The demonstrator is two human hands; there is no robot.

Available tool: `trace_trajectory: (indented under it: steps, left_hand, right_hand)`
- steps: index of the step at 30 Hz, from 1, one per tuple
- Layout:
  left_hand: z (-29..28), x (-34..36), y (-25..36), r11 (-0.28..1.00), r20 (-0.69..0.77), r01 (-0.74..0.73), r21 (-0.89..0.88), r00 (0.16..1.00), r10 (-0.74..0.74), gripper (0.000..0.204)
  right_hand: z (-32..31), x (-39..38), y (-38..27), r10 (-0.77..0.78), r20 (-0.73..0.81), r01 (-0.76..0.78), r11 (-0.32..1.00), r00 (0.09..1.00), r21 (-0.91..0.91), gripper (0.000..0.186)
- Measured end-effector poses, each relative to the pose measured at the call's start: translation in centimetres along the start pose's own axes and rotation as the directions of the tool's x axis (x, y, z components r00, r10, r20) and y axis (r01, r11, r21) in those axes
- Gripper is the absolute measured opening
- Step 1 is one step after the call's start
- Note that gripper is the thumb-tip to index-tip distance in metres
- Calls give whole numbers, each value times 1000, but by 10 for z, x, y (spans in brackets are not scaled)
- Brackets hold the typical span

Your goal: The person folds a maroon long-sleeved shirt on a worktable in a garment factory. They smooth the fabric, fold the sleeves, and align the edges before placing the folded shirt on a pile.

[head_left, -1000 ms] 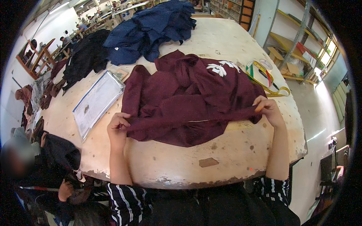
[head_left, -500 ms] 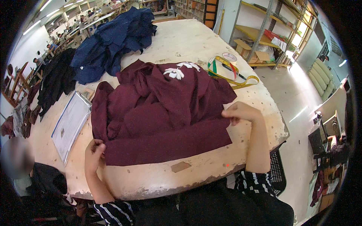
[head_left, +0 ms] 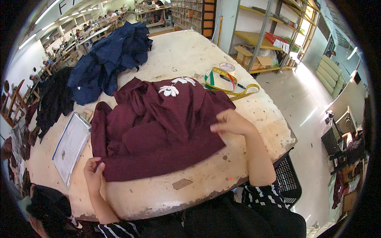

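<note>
A maroon garment (head_left: 166,127) with white flower appliqués (head_left: 170,90) lies bunched on a pale worktable (head_left: 178,47), its front band spread flatter. My left hand (head_left: 95,166) pinches the lower left edge of that band. My right hand (head_left: 224,123) is over the garment's right side, fingers loosely bent and apart, with nothing visibly gripped. Beyond it lie a yellow tape measure (head_left: 247,91) and a tape roll (head_left: 227,67). A clear plastic sleeve with papers (head_left: 70,146) lies left of the garment.
Navy cloth (head_left: 109,59) and black cloth (head_left: 55,99) are piled at the table's back left. A black perforated crate (head_left: 286,178) is below the right edge. Metal shelving (head_left: 258,43) stands behind right. A co-worker in dark clothing (head_left: 49,204) is at lower left; other people work farther back.
The band stretched between my hands has been laid down flat. My right hand has let go of its end and moved inward. The view has turned right.
</note>
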State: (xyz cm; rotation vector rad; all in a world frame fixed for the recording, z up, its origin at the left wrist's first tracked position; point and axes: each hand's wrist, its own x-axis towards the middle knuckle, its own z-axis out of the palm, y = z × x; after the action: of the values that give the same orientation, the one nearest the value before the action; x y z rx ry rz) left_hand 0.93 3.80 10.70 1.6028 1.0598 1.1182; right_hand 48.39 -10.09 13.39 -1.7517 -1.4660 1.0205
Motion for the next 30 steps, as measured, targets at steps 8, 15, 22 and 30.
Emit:
trace_trajectory:
  steps: [8, 15, 22, 30]
  left_hand:
    - [9, 7, -15, 985, -190, -164, -56, 970, 151, 23]
    - [10, 11, -27, 951, -101, -114, -288, 991, 88, 32]
    - [16, 9, -21, 864, -109, 29, -503, 989, -97, 38]
    - [13, 9, -24, 931, -92, 22, -365, 994, -59, 42]
  right_hand:
    - [3, 17, 10, 37, -397, 173, 861, 917, 478, 24]
    - [6, 20, 6, -8, -478, 269, 834, 878, 481, 36]
    - [8, 26, 19, 45, -564, 279, 835, 825, 475, 31]
    - [10, 27, 18, -74, -499, 323, 841, 864, 435, 7]
